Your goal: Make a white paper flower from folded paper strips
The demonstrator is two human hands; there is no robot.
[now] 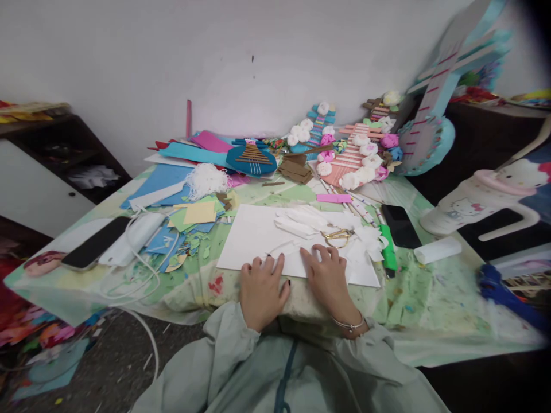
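Observation:
Both hands rest near the front edge of a white sheet [245,232] on the table. My left hand [263,292] lies with its fingers apart on the sheet's lower edge and grips nothing. To its right, my right hand [328,281] lies palm down, fingers spread, its fingertips by thin white paper strips [286,246]. Beyond the right fingertips is a pair of gold-handled scissors [338,235], lying among folded white crepe paper [297,222]. A ruffled white paper piece [370,242] sits at the sheet's right side.
Left are paper scraps [200,212], white string [209,180], a power bank [133,238] with a cable, and a phone [95,244]. Right are a green glue gun [388,250], a black phone [401,225] and a large tumbler [469,203]. Decorated paper instruments [252,160] line the back.

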